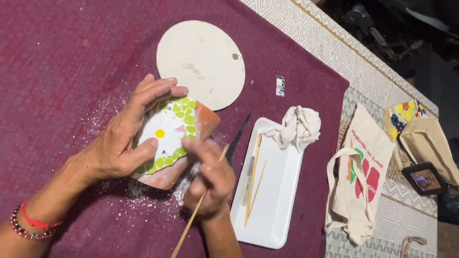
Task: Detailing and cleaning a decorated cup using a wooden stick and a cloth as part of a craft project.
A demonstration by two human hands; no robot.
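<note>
while left hand (124, 140) grips mosaic pot (173, 140) | right hand (209, 181) pinches stick (189, 228); tip seemingly on pot

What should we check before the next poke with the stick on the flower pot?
1. Left hand steadies the mosaic pot: ok.
2. Right hand grips the wooden stick: ok.
3. Stick tip on the grout line: cannot tell, fingers hide it.
4. Spare sticks lie on the white tray: ok.
5. Crumpled rag lies on the tray's far end: ok.
6. Maroon cloth free of crumbs: not ok, white grit lies around the pot.
</note>
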